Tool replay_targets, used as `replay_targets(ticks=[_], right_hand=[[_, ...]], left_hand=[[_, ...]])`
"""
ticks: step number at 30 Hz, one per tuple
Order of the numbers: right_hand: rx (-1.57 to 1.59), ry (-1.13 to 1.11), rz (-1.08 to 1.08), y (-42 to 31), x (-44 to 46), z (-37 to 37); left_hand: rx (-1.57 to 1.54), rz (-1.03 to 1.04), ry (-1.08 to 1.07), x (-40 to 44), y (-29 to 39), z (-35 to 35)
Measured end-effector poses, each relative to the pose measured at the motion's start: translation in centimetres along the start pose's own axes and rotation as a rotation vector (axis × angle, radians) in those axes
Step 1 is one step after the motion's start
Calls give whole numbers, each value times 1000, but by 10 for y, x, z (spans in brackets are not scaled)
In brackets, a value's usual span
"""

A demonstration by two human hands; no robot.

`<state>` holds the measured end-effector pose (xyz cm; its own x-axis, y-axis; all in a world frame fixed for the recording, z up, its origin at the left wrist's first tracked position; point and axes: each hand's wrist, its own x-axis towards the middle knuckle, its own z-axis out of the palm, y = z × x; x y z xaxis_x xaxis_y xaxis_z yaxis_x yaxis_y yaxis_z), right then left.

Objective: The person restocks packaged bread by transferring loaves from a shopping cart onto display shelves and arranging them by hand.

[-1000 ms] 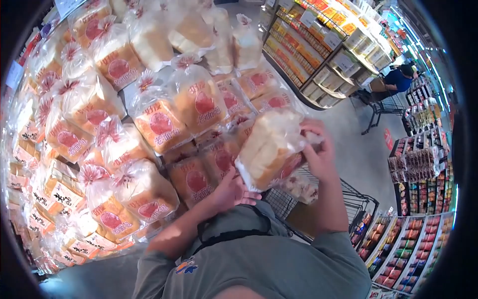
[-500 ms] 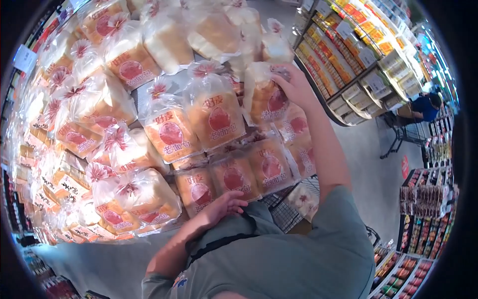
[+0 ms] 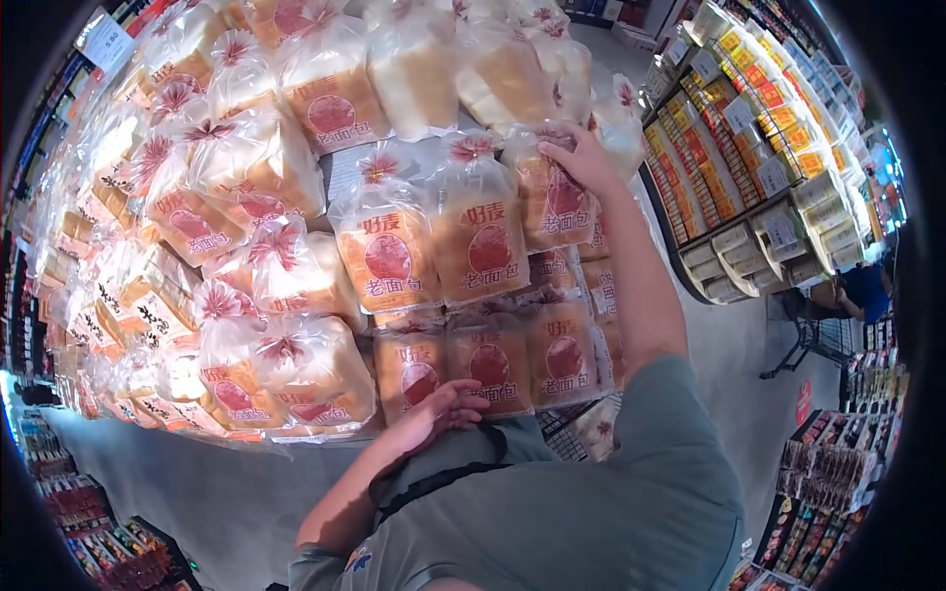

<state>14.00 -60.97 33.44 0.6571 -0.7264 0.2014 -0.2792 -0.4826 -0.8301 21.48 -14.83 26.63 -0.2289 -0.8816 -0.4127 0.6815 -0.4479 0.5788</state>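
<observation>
Bagged bread (image 3: 548, 205) with “老面包” lettering (image 3: 567, 228)

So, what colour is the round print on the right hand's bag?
The round print is red; head view shows it.

"好麦", "老面包" on bags (image 3: 483, 236), "5.80" on card (image 3: 104, 41)

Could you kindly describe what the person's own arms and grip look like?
Both the left grip and right grip are bare hands, with no glove or watch visible. The forearms are bare below short grey-green fabric sleeves; the matching shirt carries a small blue emblem near the left sleeve.
</observation>
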Motion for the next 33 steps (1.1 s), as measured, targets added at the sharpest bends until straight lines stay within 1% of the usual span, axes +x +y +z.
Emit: replay_targets(ticks=[1, 3, 4, 6, 7, 9, 12, 15, 17, 18, 20, 21, 22, 23, 27, 28, 29, 31, 32, 33], right_hand=[[-3, 2, 0, -3, -5, 1], [-128, 173, -34, -10, -16, -1], [-133, 179, -33, -5, -18, -2], [52, 303, -135, 9, -23, -3], [47, 313, -130, 4, -32, -7], [-70, 449, -177, -18, -56, -16], [-169, 465, -131, -24, -101, -29], [-298, 486, -109, -16, -170, -40], [-240, 432, 80, -10, -223, -46], [-258, 447, 101, 0, -251, -50], [-174, 450, 309, 21, -313, -58], [-193, 470, 338, 27, -344, -66], [-134, 491, 379, 29, -377, -73], [-73, 518, 421, 26, -409, -77], [-55, 701, 629, -3, -536, -85], [-45, 752, 631, -7, -568, -83], [-59, 780, 650, -13, -599, -82], [-55, 883, 762, -26, -657, -79], [-64, 900, 765, -28, -683, -80], [-20, 955, 780, -26, -712, -81]], left_hand=[[-9, -2, -22, 1, -2, -1], [12, -1, -36, 0, -4, -1], [33, -1, -47, 0, -5, -1], [45, -15, -67, -1, -8, 1], [52, -27, -79, -2, -10, 2], [50, -56, -98, 0, -19, -2], [73, -93, -130, -5, -25, -2], [123, -116, -168, -19, -23, 8], [144, -132, -200, -25, -28, 8], [147, -145, -214, -27, -35, 4], [172, -192, -216, -34, -44, 9], [170, -221, -243, -35, -52, 8], [188, -245, -260, -36, -62, 6], [209, -273, -279, -37, -70, 5], [306, -345, -369, -36, -109, -11], [395, -357, -306, -34, -118, -12], [401, -380, -334, -32, -128, -17], [644, -372, -194, -27, -151, -36], [650, -376, -213, -22, -166, -49], [698, -413, -172, -19, -184, -67]])
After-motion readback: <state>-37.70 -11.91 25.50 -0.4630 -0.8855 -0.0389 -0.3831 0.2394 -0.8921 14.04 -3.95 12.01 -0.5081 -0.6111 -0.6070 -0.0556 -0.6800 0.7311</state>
